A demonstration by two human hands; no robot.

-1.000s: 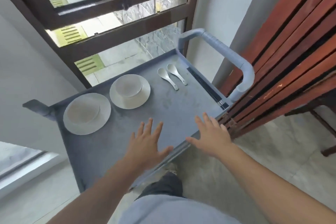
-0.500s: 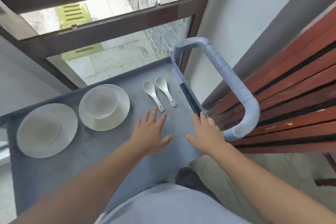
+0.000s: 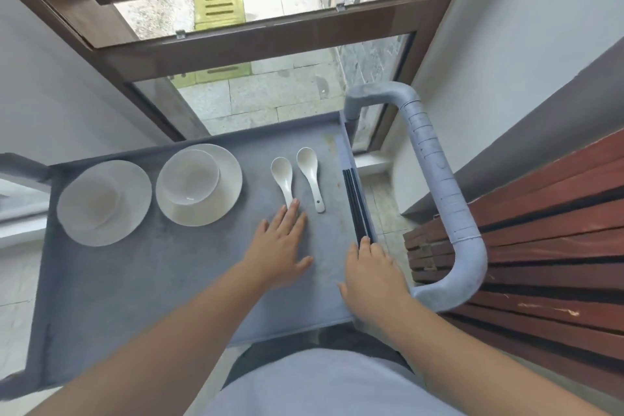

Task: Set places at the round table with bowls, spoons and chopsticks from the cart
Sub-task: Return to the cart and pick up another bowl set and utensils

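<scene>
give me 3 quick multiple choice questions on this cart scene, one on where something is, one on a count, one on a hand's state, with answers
1. Where do the black chopsticks lie?
A. along the cart's right edge, by the handle
B. inside a bowl
C. between the two plates

2. How many white spoons are on the cart?
A. one
B. two
C. four

3. What is the left hand doing?
A. gripping a bowl
B. fingers straight, fingertips at a spoon's handle
C. clenched in a fist

Answers:
1. A: they run beside the grey handle, with the right hand at their near end.
2. B: left spoon and right spoon lie side by side.
3. B: the fingers reach flat to the left spoon.
</scene>
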